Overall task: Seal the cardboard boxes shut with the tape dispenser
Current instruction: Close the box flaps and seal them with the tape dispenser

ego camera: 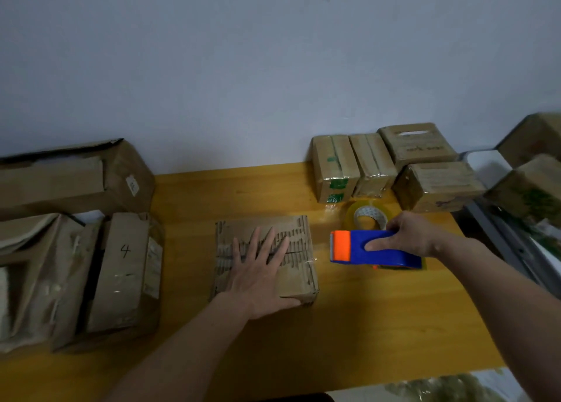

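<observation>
At the left edge of the yellow tabletop [349,325] stand open boxes [121,268]. Your left hand [261,268] lies flat, fingers spread, on the worn cardboard box [299,277] in the middle. Just right of it, your right hand [406,234] grips the blue tape dispenser [358,251], in front of a tape roll [368,212] and sealed boxes [373,165].

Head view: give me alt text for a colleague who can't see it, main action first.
A person's left hand presses flat on a worn cardboard box on a yellow table, while the right hand grips a blue and orange tape dispenser just right of the box. Taped boxes and a spare tape roll sit behind.
</observation>
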Motion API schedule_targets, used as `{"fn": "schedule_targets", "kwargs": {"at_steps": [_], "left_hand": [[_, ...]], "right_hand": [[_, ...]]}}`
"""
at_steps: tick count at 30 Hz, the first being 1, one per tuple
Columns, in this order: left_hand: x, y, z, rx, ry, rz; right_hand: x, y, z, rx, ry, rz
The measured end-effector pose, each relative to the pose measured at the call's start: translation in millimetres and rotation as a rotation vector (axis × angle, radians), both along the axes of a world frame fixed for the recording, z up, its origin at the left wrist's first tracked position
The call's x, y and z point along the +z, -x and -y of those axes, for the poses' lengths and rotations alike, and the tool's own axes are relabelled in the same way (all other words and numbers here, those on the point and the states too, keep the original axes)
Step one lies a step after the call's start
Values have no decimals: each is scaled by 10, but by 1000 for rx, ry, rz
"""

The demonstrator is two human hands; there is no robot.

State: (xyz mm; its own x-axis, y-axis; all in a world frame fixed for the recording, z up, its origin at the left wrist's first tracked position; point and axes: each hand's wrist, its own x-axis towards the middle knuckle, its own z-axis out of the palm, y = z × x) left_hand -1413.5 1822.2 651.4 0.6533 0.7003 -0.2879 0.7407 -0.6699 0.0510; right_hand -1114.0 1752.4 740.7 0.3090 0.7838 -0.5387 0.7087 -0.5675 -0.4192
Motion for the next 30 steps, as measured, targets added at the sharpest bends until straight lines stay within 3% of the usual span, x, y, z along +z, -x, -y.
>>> {"fn": "schedule_targets", "kwargs": {"at_steps": [9, 17, 24, 27, 30], "left_hand": [[7, -555, 196, 34, 38, 45], [-81, -475, 16, -63, -2, 20], [-26, -462, -56, -83, 24, -18], [-11, -476, -54, -72, 26, -25], [4, -493, -39, -53, 27, -37]], "right_hand": [[-2, 13, -64, 92, 13, 103], [58, -213, 10, -27, -25, -113], [152, -253, -79, 74, 44, -143], [189, -202, -140, 134, 133, -74], [194, -27, -242, 189, 196, 114]]}}
